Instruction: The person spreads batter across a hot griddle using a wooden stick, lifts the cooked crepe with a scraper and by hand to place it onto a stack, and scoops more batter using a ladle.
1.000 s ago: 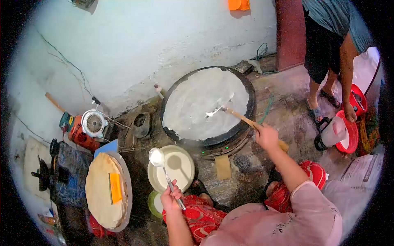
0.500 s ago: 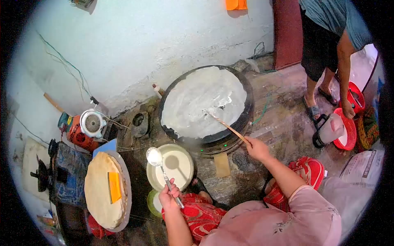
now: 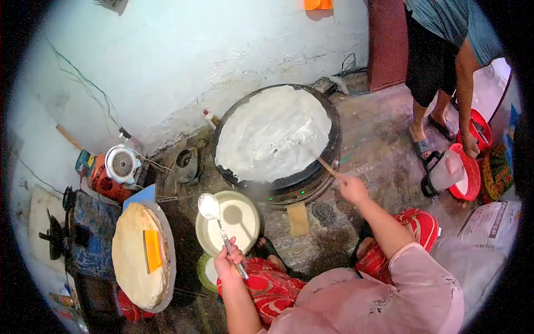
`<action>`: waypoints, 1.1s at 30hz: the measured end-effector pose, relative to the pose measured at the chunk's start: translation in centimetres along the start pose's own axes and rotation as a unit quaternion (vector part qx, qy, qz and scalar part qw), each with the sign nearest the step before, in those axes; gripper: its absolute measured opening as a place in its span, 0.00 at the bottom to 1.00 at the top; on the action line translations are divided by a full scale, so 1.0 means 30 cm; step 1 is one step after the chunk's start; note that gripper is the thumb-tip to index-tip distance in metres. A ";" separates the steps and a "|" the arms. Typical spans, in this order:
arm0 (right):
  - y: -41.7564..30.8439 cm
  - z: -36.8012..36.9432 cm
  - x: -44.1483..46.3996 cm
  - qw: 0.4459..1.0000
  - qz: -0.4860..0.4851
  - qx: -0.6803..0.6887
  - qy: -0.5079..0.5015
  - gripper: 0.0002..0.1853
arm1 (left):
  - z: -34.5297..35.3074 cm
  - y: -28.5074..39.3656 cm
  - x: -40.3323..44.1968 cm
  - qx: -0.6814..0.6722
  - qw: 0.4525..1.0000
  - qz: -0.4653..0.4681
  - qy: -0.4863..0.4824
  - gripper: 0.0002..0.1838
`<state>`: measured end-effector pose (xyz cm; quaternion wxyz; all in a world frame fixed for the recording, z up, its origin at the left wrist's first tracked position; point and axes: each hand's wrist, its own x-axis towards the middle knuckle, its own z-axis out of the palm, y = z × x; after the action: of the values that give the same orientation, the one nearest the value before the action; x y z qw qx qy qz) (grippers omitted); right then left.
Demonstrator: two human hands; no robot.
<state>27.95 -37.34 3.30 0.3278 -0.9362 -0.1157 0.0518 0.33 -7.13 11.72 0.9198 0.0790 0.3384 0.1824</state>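
White batter (image 3: pixel 267 131) covers most of a round black griddle (image 3: pixel 332 139). My right hand (image 3: pixel 351 187) is closed on a wooden stick (image 3: pixel 327 166), whose far end is over the near right part of the batter. The tip is hard to make out. A metal ladle (image 3: pixel 209 206) is in the fingers of my left hand (image 3: pixel 230 260), its bowl held above the left side of a tub (image 3: pixel 253 245) of white batter. Left of the tub lies a stack of thin round flatbreads (image 3: pixel 130 261) with an orange scraper (image 3: pixel 152 250) on top.
A green bowl (image 3: pixel 206 273) is beside the tub. At the left is a blower (image 3: pixel 122 163). On the right a person (image 3: pixel 434 55) bends over a red basin (image 3: pixel 473 178), near a clear jug (image 3: pixel 445 171). A tan pad (image 3: pixel 298 219) lies before the griddle.
My right hand has swept the stick from the middle of the griddle to its near right side. The ladle stays above the tub. The view has shifted slightly.
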 end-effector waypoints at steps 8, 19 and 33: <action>-0.020 -0.002 0.107 0.990 0.001 0.115 0.080 0.17 | -0.002 0.007 -0.003 0.006 1.000 0.002 -0.001 0.19; -0.070 0.152 -0.033 0.990 -0.112 0.085 -0.013 0.16 | -0.006 0.018 -0.012 0.007 1.000 0.006 -0.013 0.19; -0.196 0.242 0.071 0.961 0.024 0.248 -0.120 0.17 | -0.038 0.036 -0.029 0.009 1.000 0.029 0.000 0.18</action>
<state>27.70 -27.99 1.28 0.5320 -0.8151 -0.1152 0.1985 -1.30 -6.46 11.66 0.9132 0.0967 0.3379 0.2062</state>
